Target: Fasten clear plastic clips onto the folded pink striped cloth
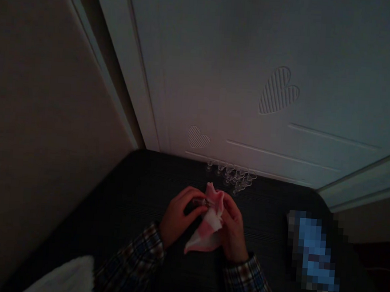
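Note:
A small clear, glass-like piece [199, 202] is pinched between the thumb and fingers of my left hand [177, 215], its inner end against a cloth. The cloth [205, 240], pink and white, is gripped by my right hand [235, 232] and hangs down between the two hands. Part of it bunches up around the clear piece, and that piece's full shape is hidden. Just beyond my hands, several small clear glass-like pieces [238, 176] with rounded rims and short stems stand or lie close together.
A dark table [138, 195] lies beneath my hands. Behind it rises a white panel [212, 85] with heart-shaped reliefs. To the right is a pixelated blue-screened device [316, 250] with a white cable. White fluffy fabric [68, 279] shows at lower left. The room is dim.

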`<action>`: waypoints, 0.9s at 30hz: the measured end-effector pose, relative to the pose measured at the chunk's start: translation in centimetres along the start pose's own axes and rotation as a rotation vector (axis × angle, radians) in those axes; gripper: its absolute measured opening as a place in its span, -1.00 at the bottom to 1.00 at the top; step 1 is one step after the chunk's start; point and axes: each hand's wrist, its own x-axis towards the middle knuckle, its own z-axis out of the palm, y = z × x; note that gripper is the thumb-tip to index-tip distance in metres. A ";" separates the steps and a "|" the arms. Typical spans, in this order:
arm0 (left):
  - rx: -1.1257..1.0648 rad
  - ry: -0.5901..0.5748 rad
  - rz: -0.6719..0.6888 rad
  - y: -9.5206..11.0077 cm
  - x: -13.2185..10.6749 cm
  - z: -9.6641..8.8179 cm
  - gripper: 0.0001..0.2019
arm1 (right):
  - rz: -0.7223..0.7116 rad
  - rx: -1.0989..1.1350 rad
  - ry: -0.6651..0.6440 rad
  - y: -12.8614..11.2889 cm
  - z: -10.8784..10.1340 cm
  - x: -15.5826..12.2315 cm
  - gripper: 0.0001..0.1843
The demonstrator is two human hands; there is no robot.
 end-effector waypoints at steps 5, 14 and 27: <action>-0.038 -0.026 -0.012 -0.2 0.0 -0.1 -0.84 | 0.065 0.067 -0.064 -0.1 0.2 0.0 -0.73; -0.217 -0.107 -0.060 -0.8 -0.3 1.2 -0.72 | -0.034 0.099 0.122 -0.2 -0.5 0.4 -0.92; -0.226 -0.044 -0.121 -1.3 0.0 0.7 -0.69 | -0.169 -0.380 0.224 0.6 -1.9 1.1 -0.76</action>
